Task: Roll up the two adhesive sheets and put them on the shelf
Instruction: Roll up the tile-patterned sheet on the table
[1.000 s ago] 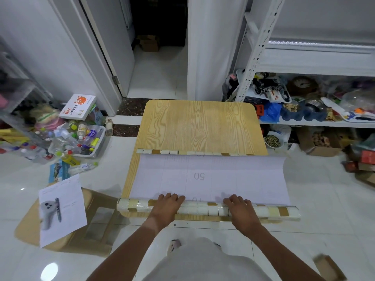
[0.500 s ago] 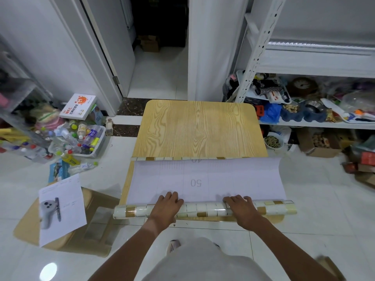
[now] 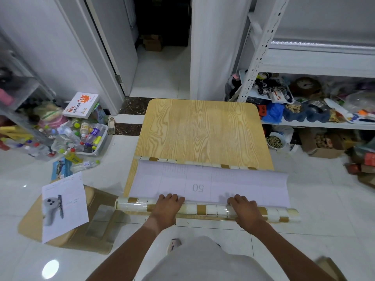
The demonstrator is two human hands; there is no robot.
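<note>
A tile-patterned adhesive sheet (image 3: 213, 179) lies face down on a wood-grain surface (image 3: 203, 130), its white gridded backing up and marked "50". Its near end is wound into a cream-and-gold roll (image 3: 205, 209) across the surface's near edge. My left hand (image 3: 167, 207) lies over the roll left of the middle, fingers curled over its top. My right hand (image 3: 244, 209) grips the roll further right in the same way. The sheet's far edge shows a strip of tile pattern (image 3: 194, 162). A white metal shelf (image 3: 316, 63) stands at the right.
The shelf's lower level (image 3: 304, 124) is crowded with bowls, bags and toys. A bin of bottles (image 3: 81, 138) and a white box (image 3: 81, 104) sit at the left. A paper sheet (image 3: 63, 205) lies on flattened cardboard (image 3: 97, 230). An open doorway (image 3: 160, 67) is ahead.
The flat part of the sheet has grown shorter: its far edge and the "50" mark have slid toward me as more backing wound onto the roll. Both hands stay on the roll.
</note>
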